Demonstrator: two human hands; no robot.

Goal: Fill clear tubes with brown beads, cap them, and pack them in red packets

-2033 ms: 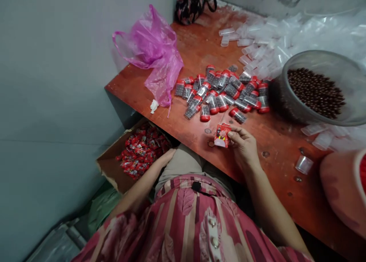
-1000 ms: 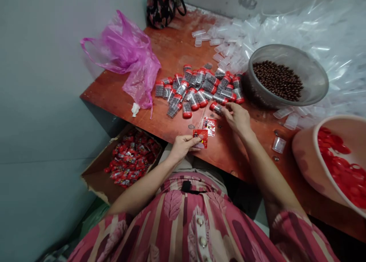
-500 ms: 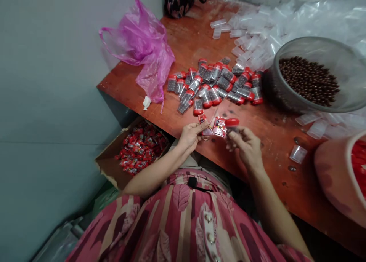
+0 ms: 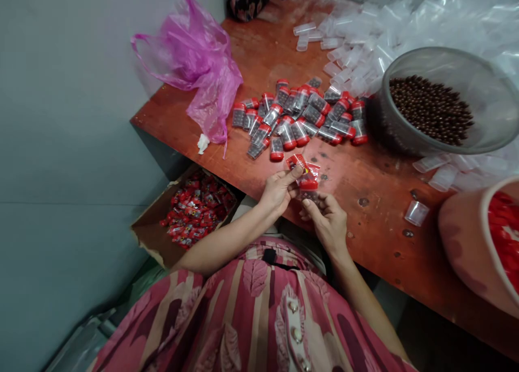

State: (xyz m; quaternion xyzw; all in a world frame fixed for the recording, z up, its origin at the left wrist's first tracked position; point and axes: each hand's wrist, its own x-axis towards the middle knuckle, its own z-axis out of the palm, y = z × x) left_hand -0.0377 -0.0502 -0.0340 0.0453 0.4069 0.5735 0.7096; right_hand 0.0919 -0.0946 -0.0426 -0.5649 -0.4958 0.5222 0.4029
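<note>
The left hand (image 4: 279, 191) is pinching a red foil sachet (image 4: 297, 162) between thumb and fingers over the near edge of the table (image 4: 385, 242). The right hand (image 4: 326, 220) is pinching what appears to be a red-capped vial (image 4: 308, 189) just beside it. A slackening pinch could drop either one past the edge.

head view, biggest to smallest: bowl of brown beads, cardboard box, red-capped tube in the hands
Clear bowl and cardboard box look alike in size; the box is partly under the table, so unsure. Smallest: red-capped tube.
</note>
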